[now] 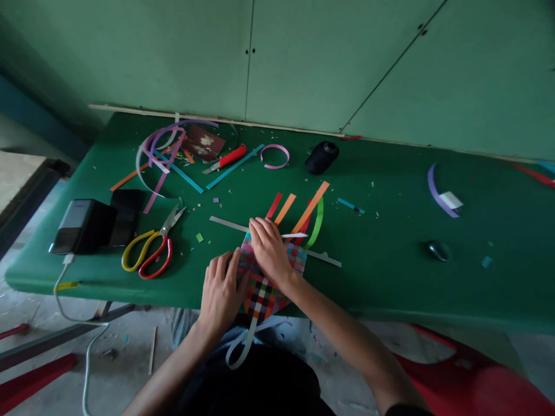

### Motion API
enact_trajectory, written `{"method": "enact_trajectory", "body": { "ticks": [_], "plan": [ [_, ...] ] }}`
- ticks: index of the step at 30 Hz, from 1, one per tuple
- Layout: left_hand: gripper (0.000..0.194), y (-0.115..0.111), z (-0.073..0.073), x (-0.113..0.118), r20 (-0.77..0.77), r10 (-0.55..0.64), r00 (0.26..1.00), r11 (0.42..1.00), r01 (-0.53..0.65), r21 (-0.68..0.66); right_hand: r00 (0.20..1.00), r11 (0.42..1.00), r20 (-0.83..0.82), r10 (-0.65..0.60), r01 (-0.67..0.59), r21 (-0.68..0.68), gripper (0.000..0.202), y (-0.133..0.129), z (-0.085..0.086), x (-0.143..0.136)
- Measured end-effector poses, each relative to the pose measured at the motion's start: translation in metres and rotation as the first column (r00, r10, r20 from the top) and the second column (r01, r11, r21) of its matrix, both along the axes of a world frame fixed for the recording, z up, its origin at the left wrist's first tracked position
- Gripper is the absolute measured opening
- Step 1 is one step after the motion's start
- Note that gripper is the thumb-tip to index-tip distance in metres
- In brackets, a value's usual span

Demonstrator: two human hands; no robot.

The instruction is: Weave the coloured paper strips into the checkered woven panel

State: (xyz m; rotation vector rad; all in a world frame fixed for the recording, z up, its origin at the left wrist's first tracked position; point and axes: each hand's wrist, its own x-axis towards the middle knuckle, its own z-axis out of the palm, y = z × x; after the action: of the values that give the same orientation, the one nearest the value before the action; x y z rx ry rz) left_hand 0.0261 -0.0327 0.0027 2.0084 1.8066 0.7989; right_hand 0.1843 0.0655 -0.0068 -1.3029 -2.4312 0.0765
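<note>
From my remote seat I see the woven piece at lower centre of the frame, on the near edge of the table. The right hand lies across its top, fingers together, likely steadying the weave; the left hand is at its left side, fingers loosely bent, perhaps bracing it. I can't tell whether either one pinches anything. Loose strip ends fan out beyond the right hand. The scissors at centre left and cutter at upper centre seem parked within reach.
</note>
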Motion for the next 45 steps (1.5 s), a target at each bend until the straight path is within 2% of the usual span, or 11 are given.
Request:
{"method": "enact_trajectory", "body": {
  "ticks": [4,8,12,15,19,21,24,26,29,45],
  "plan": [
    [0.043,0.000,-0.007,0.006,-0.033,-0.139,0.990,0.990,0.140,0.032,0.997,0.998,-0.017,0.069,-0.069,0.008,0.049,0.024,-0.006,0.003],
    [0.042,0.010,-0.008,0.016,0.030,-0.134,0.991,0.991,0.134,0.002,0.983,0.984,0.054,0.175,-0.175,0.006,0.050,0.046,0.003,0.003],
    [0.045,0.017,-0.006,0.021,0.067,-0.114,0.991,0.993,0.116,-0.016,0.984,0.989,0.100,0.148,-0.147,-0.011,0.057,0.042,0.008,0.000],
    [0.046,0.017,-0.005,0.021,0.119,-0.110,0.987,0.993,0.116,-0.037,0.989,0.994,0.101,0.110,-0.108,-0.025,0.057,0.035,0.005,-0.001],
    [0.047,0.017,-0.005,0.020,0.186,-0.110,0.976,0.992,0.119,-0.037,0.987,0.990,0.075,0.141,-0.139,-0.037,0.055,0.037,-0.003,0.003],
    [0.047,0.018,-0.006,0.020,0.129,-0.118,0.985,0.993,0.121,-0.013,0.986,0.987,0.062,0.156,-0.154,-0.043,0.055,0.040,-0.005,0.005],
    [0.045,0.017,-0.007,0.021,-0.054,-0.117,0.992,0.993,0.119,0.026,0.988,0.987,0.033,0.152,-0.150,-0.049,0.055,0.042,-0.006,0.006],
    [0.044,0.017,-0.006,0.022,-0.168,-0.109,0.980,0.992,0.119,0.050,0.989,0.988,0.008,0.150,-0.149,-0.047,0.055,0.042,-0.006,0.006],
    [0.042,0.017,-0.005,0.023,-0.255,-0.099,0.962,0.989,0.124,0.082,0.988,0.988,-0.008,0.153,-0.153,-0.037,0.053,0.041,-0.006,0.007],
    [0.042,0.019,-0.009,0.022,-0.240,-0.093,0.966,0.984,0.126,0.126,0.978,0.978,0.026,0.205,-0.206,0.031,0.047,0.043,-0.004,0.008]
  ]
}}
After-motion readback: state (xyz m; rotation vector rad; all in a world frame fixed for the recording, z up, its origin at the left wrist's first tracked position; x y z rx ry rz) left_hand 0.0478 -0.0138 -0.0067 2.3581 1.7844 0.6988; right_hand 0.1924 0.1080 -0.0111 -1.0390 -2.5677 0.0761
